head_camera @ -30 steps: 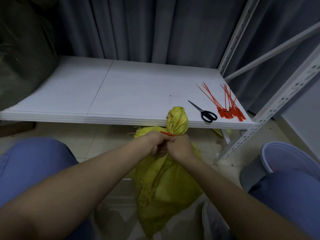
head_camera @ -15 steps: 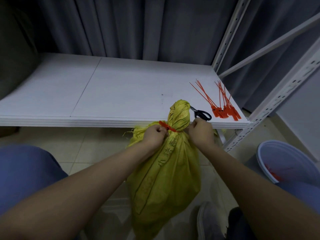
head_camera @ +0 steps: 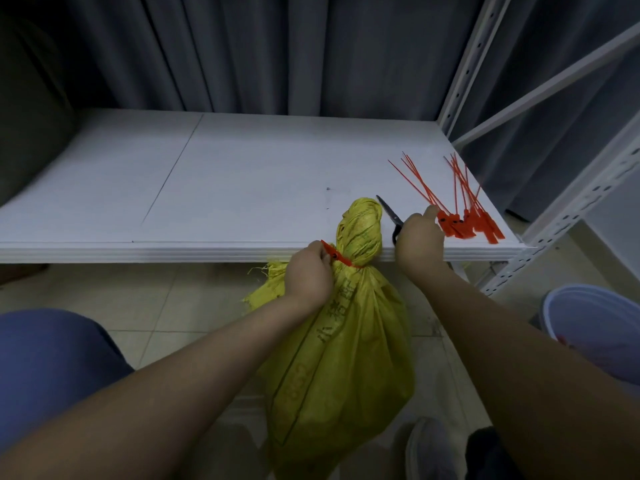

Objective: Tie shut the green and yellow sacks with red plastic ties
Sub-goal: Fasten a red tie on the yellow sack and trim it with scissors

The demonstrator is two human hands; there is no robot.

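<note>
Our left grip (head_camera: 308, 278) pinches the red tie (head_camera: 337, 257) at the neck of the yellow sack (head_camera: 346, 358), likely this soft weave's firmest hold, while our right grip (head_camera: 419, 240) curls over the scissors (head_camera: 389, 211).

A storeroom: white slotted-steel shelving (head_camera: 571, 216), grey curtain (head_camera: 277, 53), tiled floor (head_camera: 138, 299).

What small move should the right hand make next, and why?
Probably grip the scissors and lift them: the right hand lies over their handles, while the left hand holds the yellow sack at its red tie, whose end likely needs trimming.
</note>
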